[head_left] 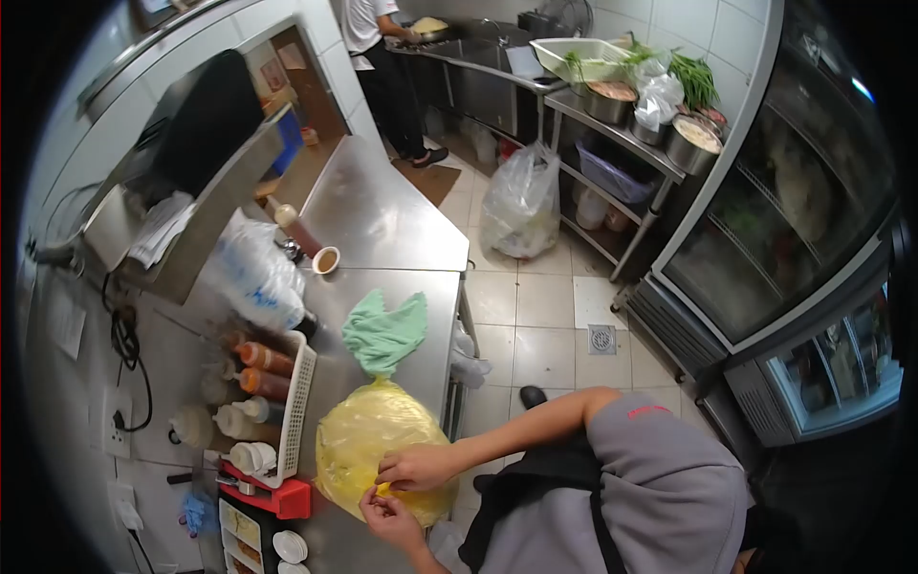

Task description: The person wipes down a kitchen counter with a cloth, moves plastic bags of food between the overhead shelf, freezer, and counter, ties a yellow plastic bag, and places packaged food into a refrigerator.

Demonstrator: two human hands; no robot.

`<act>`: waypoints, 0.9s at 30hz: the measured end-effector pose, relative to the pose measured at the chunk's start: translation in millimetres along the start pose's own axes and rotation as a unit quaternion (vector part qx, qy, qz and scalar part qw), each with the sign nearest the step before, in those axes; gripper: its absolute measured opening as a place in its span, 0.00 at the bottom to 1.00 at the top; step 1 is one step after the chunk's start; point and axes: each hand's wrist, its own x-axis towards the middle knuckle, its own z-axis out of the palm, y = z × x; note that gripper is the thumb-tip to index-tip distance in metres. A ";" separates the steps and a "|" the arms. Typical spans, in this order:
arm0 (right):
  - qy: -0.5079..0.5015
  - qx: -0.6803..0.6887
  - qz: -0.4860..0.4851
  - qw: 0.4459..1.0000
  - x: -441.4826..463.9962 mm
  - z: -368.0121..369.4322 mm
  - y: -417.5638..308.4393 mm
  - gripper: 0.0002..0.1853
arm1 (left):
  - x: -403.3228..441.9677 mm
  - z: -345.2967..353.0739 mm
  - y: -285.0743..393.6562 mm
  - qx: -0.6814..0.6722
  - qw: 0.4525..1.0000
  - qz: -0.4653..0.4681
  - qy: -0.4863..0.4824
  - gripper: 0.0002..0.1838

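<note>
A bulging, shiny yellow plastic bag [368, 430] lies on the steel counter in front of me. My right hand [418, 468] rests over its near side, fingers bent and pinching a small bit of yellow plastic. Just below, my left hand [390, 521] has its thumb and fingertips pressed together at the same spot, on the bag's edge. What fills the bag cannot be made out through the plastic. Beyond its narrow far end, a crumpled green cloth [384, 330] lies on the steel.
Left of the bag, a white basket [298, 407] holds several sauce bottles [263, 385]. A small cup [326, 260] stands farther along the counter [382, 215]. On the floor sits a clear plastic bag [521, 206]. A co-worker [368, 38] stands near the sink; a glass-door fridge [784, 182] is at right.
</note>
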 end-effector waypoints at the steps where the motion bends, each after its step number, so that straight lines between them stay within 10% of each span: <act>1: 0.044 0.021 -0.031 0.998 -4.3 -10.1 -1.6 0.09 | 0.3 7.6 10.3 -0.004 1.000 0.019 0.012 0.13; 10: 0.301 -0.066 0.130 0.942 -127.4 -200.8 31.2 0.19 | 9.8 179.5 104.5 -0.078 0.992 0.018 -0.100 0.07; 13: 0.284 -0.057 0.307 0.907 -177.5 -254.5 51.6 0.18 | 24.0 255.0 127.1 -0.057 0.976 0.086 -0.194 0.05; 20: -0.055 -0.278 0.394 0.874 -224.2 -358.1 130.1 0.16 | 71.1 369.8 186.0 0.018 0.938 0.159 -0.308 0.05; 27: 0.002 -0.326 0.418 0.848 -210.3 -498.8 203.8 0.15 | 173.3 480.5 207.6 0.072 0.911 0.169 -0.370 0.09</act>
